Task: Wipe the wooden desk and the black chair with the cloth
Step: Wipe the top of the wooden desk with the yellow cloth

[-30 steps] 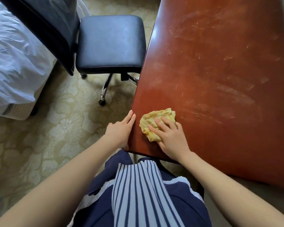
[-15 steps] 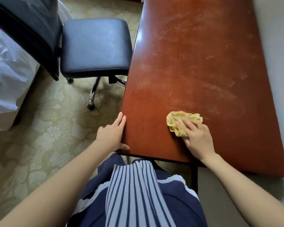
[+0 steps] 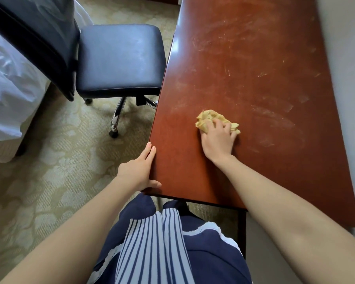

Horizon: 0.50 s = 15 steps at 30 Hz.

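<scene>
The reddish wooden desk [image 3: 254, 68] runs away from me along the right wall, its top streaked with pale smears and scratches. A crumpled yellow cloth [image 3: 208, 118] lies on the near middle of the top. My right hand [image 3: 218, 139] presses down on it with fingers curled over the bundle. My left hand [image 3: 138, 171] rests flat against the desk's near left edge, thumb hooked on the corner, holding nothing. The black chair [image 3: 119, 58] stands left of the desk, its padded seat close to the desk's edge and its backrest at the far left.
A bed with white bedding [image 3: 10, 87] sits at the left, behind the chair's backrest. Patterned beige carpet [image 3: 55, 160] covers the floor between bed, chair and desk. A grey wall [image 3: 344, 58] borders the desk's right side. The chair's chrome leg and castor [image 3: 114, 131] stick out near the desk.
My right hand has slid the cloth from the near left corner out toward the middle of the desk, farther from me. The left hand stays at the desk's edge.
</scene>
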{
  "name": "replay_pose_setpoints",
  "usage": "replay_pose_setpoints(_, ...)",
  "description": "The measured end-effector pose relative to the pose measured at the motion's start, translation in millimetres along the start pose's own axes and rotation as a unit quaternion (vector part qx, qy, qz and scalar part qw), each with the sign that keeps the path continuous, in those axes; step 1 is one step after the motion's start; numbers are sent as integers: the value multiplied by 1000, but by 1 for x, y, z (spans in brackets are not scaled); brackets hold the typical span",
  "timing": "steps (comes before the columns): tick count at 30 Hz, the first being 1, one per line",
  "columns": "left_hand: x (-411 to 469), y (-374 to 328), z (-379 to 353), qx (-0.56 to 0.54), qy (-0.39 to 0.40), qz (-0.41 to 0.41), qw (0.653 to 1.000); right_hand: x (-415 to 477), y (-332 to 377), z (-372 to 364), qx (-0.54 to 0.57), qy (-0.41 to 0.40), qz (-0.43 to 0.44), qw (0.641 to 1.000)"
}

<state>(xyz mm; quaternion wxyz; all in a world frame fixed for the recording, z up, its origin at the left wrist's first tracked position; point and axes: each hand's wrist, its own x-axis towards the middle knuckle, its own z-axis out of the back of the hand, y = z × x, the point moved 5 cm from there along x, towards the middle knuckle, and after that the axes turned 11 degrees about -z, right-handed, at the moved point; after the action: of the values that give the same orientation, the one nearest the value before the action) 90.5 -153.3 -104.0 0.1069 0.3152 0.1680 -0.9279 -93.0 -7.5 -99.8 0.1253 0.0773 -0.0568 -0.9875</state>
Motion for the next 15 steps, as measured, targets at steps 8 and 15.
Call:
replay_pose_setpoints(8,-1,-1,0,9,7,-1,1000,-84,24,-12,-45,20,196,979)
replay_pose_setpoints(15,-1,0,-1,10,-2,-13,1000,-128,-9,-10,-67,-12,293,954)
